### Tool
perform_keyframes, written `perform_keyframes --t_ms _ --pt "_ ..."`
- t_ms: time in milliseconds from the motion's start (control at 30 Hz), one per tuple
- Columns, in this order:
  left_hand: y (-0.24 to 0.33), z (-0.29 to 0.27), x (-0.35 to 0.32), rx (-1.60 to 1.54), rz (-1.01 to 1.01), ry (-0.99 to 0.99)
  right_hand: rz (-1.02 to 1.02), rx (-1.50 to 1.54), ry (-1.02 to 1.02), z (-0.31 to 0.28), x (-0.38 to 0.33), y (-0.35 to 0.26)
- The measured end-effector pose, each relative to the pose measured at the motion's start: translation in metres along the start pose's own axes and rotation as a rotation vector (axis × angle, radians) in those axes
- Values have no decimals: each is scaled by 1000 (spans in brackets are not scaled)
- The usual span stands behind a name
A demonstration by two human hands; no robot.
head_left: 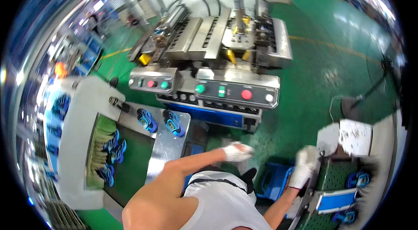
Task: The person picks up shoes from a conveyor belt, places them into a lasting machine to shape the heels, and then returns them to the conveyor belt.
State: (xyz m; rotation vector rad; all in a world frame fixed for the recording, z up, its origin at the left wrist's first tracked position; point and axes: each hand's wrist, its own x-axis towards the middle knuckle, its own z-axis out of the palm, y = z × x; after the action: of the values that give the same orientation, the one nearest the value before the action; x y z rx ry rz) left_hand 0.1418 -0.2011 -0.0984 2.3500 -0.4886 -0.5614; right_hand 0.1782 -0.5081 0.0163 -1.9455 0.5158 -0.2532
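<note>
My left hand (238, 151), in a white work glove, hangs in front of my waist. Its fingers are curled in and I see nothing in them. Farther right, my right hand (305, 165), gloved too, is over the near-left edge of a conveyor with a green perforated belt (333, 175). Motion smears its fingers, and nothing held can be made out. A blue plastic bin (274, 183) is just below and left of that hand. On a metal shelf at my left lie two blue-and-black sports shoes, a left one (147, 120) and a right one (173, 123).
Ahead stands a steel two-station machine (204, 38) with button panels (237, 92). At left, a light grey tunnel housing (82, 143) with a strip curtain has several shoes (115, 151) at its opening. More shoes (358, 179) are on the right conveyor, beside dark bristles (370, 167).
</note>
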Motion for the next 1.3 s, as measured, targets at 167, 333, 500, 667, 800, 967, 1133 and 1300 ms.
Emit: perform_keyframes --t_ms 167,333,500,667,800,967,1133,1300 --pt "-144 -104 -326 131 -858 961 -368 -246 -1272 164 -106 -30" --pt "-204 -5 -572 -40 -1508 1479 -567 -632 -1509 262 -218 -99" --pt "-168 155 -622 -672 -1827 1382 -657 -830 -1666 350 -318 -100" --pt "-228 213 -628 -579 -1994 1638 -327 -885 -1793 369 -315 -51" --pt "-232 194 -730 -680 -2219 1840 -501 -1223 -1725 365 -289 -45" --pt "-273 177 -872 -167 -2053 1904 -635 -1599 -1501 392 -289 -94" --pt "-331 154 -886 -54 -2159 1529 -1029 -1607 -1443 417 -288 -105" --pt "-266 175 -839 -16 -1911 1715 -973 -1241 -1528 441 -320 -117"
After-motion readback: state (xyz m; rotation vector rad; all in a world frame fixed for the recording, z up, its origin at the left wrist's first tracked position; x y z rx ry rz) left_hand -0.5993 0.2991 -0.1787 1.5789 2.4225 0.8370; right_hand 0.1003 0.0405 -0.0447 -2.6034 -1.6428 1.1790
